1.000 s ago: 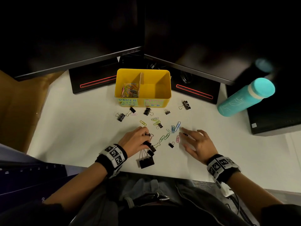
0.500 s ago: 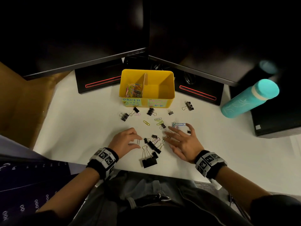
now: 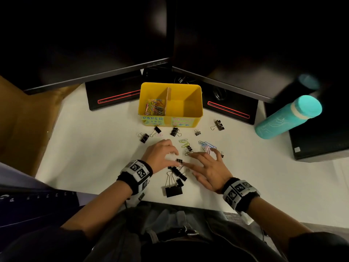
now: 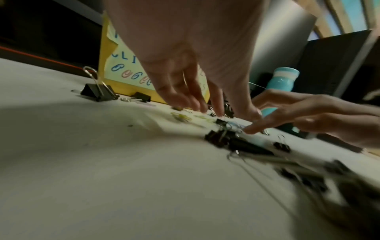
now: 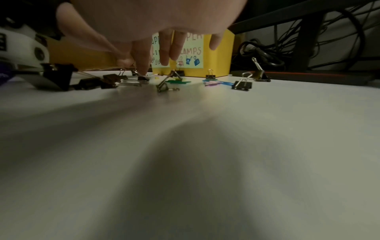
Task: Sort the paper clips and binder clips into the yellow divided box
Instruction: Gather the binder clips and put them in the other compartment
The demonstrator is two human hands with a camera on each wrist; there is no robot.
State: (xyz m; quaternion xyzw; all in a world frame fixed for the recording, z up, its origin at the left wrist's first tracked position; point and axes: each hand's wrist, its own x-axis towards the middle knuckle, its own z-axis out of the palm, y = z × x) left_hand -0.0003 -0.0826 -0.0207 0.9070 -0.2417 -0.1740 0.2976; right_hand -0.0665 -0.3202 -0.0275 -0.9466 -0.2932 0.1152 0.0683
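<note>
The yellow divided box stands at the back of the white desk; its left compartment holds several coloured paper clips, and nothing shows in the right one. Black binder clips and coloured paper clips lie scattered in front of it. My left hand hovers with fingers pointing down over a small binder clip, gripping nothing. My right hand lies spread, its index fingertip touching the desk beside that clip. In the left wrist view both hands' fingertips meet over the clip cluster.
A large binder clip lies near the desk's front edge. A teal bottle lies at the right. Two dark monitors on stands rise behind the box, with cables at the back. A brown surface borders the desk's left.
My right hand has slid left toward the clip cluster. My left hand drew back, then came forward over the small binder clip. No clip has been picked up.
</note>
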